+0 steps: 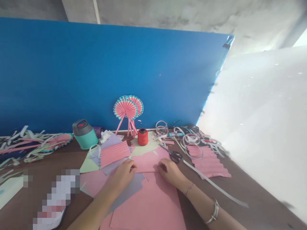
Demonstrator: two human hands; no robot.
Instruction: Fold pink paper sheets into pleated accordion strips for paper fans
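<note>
A sheet of pink paper (146,162) lies in front of me with a fold line along its near edge. My left hand (125,172) is closed, its fingers pinching the left end of that edge. At the right end my right hand (169,171) has its fingers curled in on the same paper. Larger pink sheets (151,204) spread under and below my hands, with a grey-purple sheet (129,193) partly beneath my left forearm. Beyond my left hand rests a pleated pink paper (115,154). Black-handled scissors (175,156) lie just past my right hand.
A red thread spool (143,137) and a teal bottle with a grey top (85,135) stand farther back. Pink paper fans (126,109) lean against the blue panel (100,70). Curled paper strips (192,140) and another pleated pink sheet (208,163) lie on the right.
</note>
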